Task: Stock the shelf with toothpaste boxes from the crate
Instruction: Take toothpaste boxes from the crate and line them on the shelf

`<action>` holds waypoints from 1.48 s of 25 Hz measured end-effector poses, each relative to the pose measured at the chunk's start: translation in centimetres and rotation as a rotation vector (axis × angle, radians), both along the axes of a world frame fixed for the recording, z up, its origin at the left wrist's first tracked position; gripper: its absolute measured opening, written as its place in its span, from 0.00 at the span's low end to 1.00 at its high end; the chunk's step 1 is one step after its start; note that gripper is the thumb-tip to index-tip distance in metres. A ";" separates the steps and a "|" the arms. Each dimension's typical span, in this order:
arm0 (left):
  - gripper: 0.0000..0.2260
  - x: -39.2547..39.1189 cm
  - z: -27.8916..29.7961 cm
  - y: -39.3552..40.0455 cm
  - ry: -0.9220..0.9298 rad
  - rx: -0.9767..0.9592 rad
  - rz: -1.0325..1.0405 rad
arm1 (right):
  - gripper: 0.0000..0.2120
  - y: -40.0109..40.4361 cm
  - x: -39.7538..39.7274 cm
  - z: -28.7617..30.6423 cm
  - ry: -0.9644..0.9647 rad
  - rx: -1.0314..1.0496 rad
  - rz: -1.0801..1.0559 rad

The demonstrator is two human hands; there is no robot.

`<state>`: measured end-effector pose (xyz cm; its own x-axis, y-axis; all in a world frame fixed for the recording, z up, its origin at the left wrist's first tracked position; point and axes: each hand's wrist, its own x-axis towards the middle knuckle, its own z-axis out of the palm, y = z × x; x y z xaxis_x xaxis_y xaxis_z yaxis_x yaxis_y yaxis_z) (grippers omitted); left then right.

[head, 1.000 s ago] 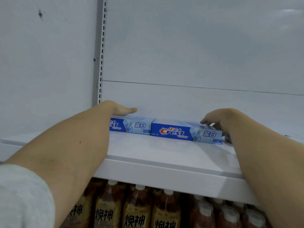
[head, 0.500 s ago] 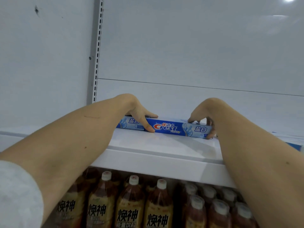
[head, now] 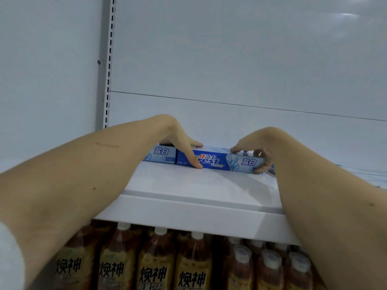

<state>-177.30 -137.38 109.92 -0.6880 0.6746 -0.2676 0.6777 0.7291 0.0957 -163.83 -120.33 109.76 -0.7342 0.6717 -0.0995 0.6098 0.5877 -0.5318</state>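
Smooth white shelf, rectangular toothpaste box.

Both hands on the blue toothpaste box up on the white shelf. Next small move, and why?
Probably nudge the blue Crest toothpaste box leftward until it lines up flush with the neighbouring pale-blue toothpaste box, then let go. The left hand and right hand grip its two ends, and it already rests on the white shelf, sitting slightly forward of that neighbour.
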 end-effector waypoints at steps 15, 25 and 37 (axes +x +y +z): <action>0.47 16.7 3.2 2.9 -0.060 0.493 -0.362 | 0.23 1.5 21.4 7.4 0.430 0.154 0.276; 0.37 30.4 -1.7 11.2 0.069 0.359 -0.383 | 0.36 11.5 33.3 1.9 -0.089 0.174 0.353; 0.38 25.5 -2.5 14.8 0.279 0.146 -0.197 | 0.25 15.1 24.6 -1.0 -0.004 0.470 0.355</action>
